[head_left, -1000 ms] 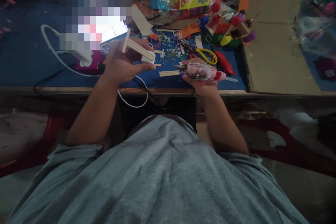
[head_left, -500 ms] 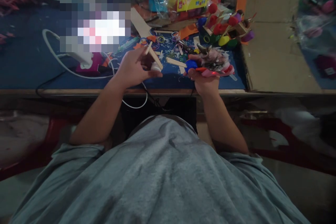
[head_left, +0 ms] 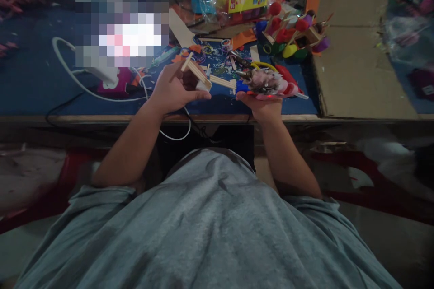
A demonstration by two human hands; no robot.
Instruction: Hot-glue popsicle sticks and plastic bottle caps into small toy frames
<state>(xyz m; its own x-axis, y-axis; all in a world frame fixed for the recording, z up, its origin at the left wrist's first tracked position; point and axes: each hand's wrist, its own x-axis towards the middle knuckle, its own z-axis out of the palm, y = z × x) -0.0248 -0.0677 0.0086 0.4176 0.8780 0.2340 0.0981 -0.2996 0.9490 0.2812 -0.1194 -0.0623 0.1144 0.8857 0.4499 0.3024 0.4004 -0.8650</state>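
My left hand [head_left: 176, 86] is closed around a small frame of wooden craft sticks [head_left: 196, 72] with a white cap [head_left: 204, 85] at its lower end. My right hand [head_left: 261, 104] grips a pink hot glue gun [head_left: 267, 82], its body smeared with grey residue and a red light glowing. The metal nozzle points left, and a clear glue stick pokes out at the right. Beside the nozzle, near my right fingers, is a blue cap [head_left: 242, 86] with stacked craft sticks [head_left: 222, 82] reaching toward the left-hand piece. Whether the stick ends touch, I cannot tell.
Colourful cap-and-stick models [head_left: 291, 34] stand at the back right, by a cardboard sheet [head_left: 356, 63]. Rubber bands, scraps and a yellow handle [head_left: 263, 66] lie on the blue tabletop [head_left: 200, 107]. A white cable [head_left: 64, 74] loops near a purple power block [head_left: 117, 82].
The glue gun's nozzle has swung left and down. The sticks with the blue cap have moved slightly left, closer to the left-hand piece. My left hand has barely shifted.
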